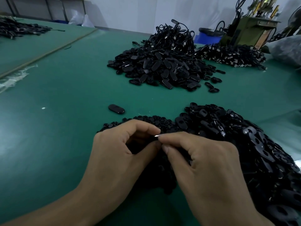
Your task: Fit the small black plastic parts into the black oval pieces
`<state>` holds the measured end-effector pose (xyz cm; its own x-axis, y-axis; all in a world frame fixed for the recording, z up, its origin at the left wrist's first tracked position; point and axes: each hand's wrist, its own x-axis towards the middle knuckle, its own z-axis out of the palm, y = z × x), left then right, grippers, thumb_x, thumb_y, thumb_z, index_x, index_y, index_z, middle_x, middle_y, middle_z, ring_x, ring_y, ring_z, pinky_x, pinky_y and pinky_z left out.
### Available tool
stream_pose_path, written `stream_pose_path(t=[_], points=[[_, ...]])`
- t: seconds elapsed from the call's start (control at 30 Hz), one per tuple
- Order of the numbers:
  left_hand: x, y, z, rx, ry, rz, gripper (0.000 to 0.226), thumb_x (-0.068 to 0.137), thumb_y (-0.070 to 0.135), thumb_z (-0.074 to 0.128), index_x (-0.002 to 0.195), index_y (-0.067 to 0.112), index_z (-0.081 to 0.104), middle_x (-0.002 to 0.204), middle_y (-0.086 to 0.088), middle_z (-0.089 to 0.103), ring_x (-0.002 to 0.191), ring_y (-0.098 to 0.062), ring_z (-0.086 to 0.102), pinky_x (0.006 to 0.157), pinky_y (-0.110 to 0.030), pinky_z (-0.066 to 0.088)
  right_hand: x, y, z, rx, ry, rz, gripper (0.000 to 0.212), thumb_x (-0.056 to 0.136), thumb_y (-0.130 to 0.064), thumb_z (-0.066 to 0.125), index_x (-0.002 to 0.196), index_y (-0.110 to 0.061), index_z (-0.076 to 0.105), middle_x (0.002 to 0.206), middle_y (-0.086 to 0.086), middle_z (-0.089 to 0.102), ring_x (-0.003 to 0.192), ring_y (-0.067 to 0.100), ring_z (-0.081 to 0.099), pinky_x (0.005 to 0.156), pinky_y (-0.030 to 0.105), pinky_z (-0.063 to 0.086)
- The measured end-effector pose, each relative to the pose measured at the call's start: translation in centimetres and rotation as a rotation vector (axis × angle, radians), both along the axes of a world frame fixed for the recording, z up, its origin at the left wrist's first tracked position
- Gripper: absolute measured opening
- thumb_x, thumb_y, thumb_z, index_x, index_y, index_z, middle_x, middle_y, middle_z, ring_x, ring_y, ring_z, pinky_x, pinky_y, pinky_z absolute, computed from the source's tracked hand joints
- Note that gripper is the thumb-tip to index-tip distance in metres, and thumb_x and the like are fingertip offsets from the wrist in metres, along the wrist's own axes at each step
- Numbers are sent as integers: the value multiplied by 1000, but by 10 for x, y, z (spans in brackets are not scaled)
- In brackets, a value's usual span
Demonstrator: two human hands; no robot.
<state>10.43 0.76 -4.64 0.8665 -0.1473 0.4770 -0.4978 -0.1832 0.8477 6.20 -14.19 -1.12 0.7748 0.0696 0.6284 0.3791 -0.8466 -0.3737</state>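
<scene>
My left hand (120, 147) and my right hand (205, 160) meet fingertip to fingertip over the near heap, both pinching one black oval piece (155, 137) whose shiny edge shows between them. Most of that piece is hidden by my fingers. Under my hands lies a heap of small black plastic parts (146, 121). To the right spreads a heap of black oval pieces (244, 137). A single oval piece (116, 109) lies alone on the green mat beyond my left hand.
A big pile of black oval pieces (162, 67) sits at mid table, topped by black cables with metal plugs (175, 36). More plugs (232, 54) lie to its right, beside a green machine (244, 31). Another black pile (14, 28) is far left. The green mat (57, 95) covers the table.
</scene>
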Motion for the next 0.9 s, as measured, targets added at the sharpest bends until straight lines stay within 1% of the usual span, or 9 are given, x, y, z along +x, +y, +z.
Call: stream_pose_path(t=[0.1, 0.2, 0.3, 0.37, 0.47, 0.6, 0.73, 0.8, 0.9], points=[[1, 0, 0, 6, 11, 4, 21, 74, 42, 69, 94, 43, 70, 84, 25, 73, 75, 3, 71, 65, -8, 53, 0, 0, -2, -1, -18, 9, 20, 73, -12, 73, 90, -19, 81, 71, -7, 75, 62, 5, 68, 64, 18, 51], [2, 0, 0, 0, 24, 10, 22, 73, 42, 70, 95, 45, 70, 83, 24, 73, 75, 3, 71, 64, -8, 52, 0, -1, -3, 25, -4, 25, 21, 75, -14, 72, 93, -21, 81, 75, -10, 75, 71, 4, 68, 67, 13, 51], [2, 0, -1, -27, 34, 8, 26, 75, 29, 78, 95, 44, 71, 83, 21, 74, 75, 2, 71, 65, -7, 52, 2, -10, -3, 176, 90, 52, 21, 82, -19, 76, 100, -28, 79, 85, -19, 73, 83, -3, 66, 74, 8, 51], [3, 0, -1, -59, 51, -17, 28, 77, 22, 77, 94, 42, 72, 84, 19, 75, 77, 2, 72, 66, -7, 52, 5, -17, -5, 301, 198, 77, 22, 82, -23, 80, 102, -33, 78, 88, -22, 70, 86, -4, 65, 75, 7, 49], [2, 1, 0, -111, 102, -84, 23, 76, 29, 78, 96, 38, 72, 85, 13, 76, 77, 0, 72, 66, -10, 53, 10, -25, -4, 551, 411, 204, 19, 80, -29, 78, 98, -34, 78, 88, -21, 75, 84, -2, 70, 74, 11, 54], [2, 2, 1, -146, 158, -132, 23, 74, 38, 75, 97, 36, 74, 85, 8, 77, 76, -4, 73, 66, -11, 53, 15, -28, 0, 675, 475, 293, 19, 73, -34, 73, 89, -28, 80, 79, -10, 77, 74, 2, 72, 67, 12, 54], [3, 3, 1, -141, 191, -119, 25, 71, 40, 80, 95, 38, 75, 84, 7, 77, 76, -7, 74, 66, -14, 54, 16, -31, 0, 716, 508, 313, 14, 73, -29, 77, 85, -23, 80, 75, -5, 76, 67, 4, 71, 63, 13, 53], [4, 3, 1, -131, 201, -114, 24, 72, 33, 83, 94, 38, 76, 83, 7, 77, 76, -8, 74, 66, -14, 55, 16, -32, -2, 707, 516, 309, 8, 77, -20, 80, 85, -21, 79, 76, -3, 77, 68, 7, 72, 63, 14, 54], [2, 3, 3, -135, 208, -130, 24, 73, 27, 80, 94, 38, 76, 82, 7, 77, 76, -8, 74, 66, -13, 55, 17, -34, -3, 669, 516, 302, 8, 80, -16, 80, 84, -21, 79, 76, -2, 76, 69, 11, 72, 63, 17, 55]])
